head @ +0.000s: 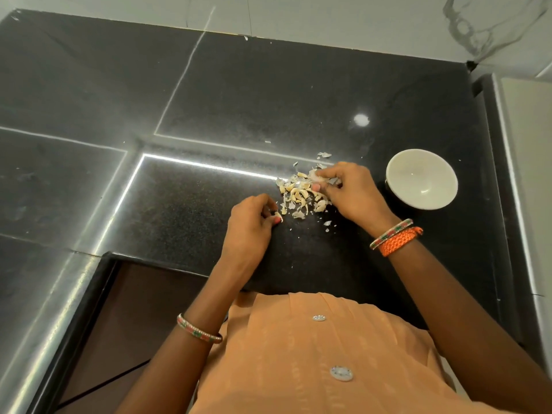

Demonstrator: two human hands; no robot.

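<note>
White bowl [418, 174] bare inside, right of garlic pile [298, 197]. R hand [352, 192] pinches garlic clove [314, 175], axis hidden by fingers. L hand [251, 222] curled, can't tell if holding anything

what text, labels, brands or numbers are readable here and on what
None: nothing readable anywhere.
The white bowl is plain, the black counter shows only reflections, and the garlic pile bears no print, nor does the garlic piece pinched by the right hand near the left hand.
The shirt buttons have a pattern too small to tell.
</note>
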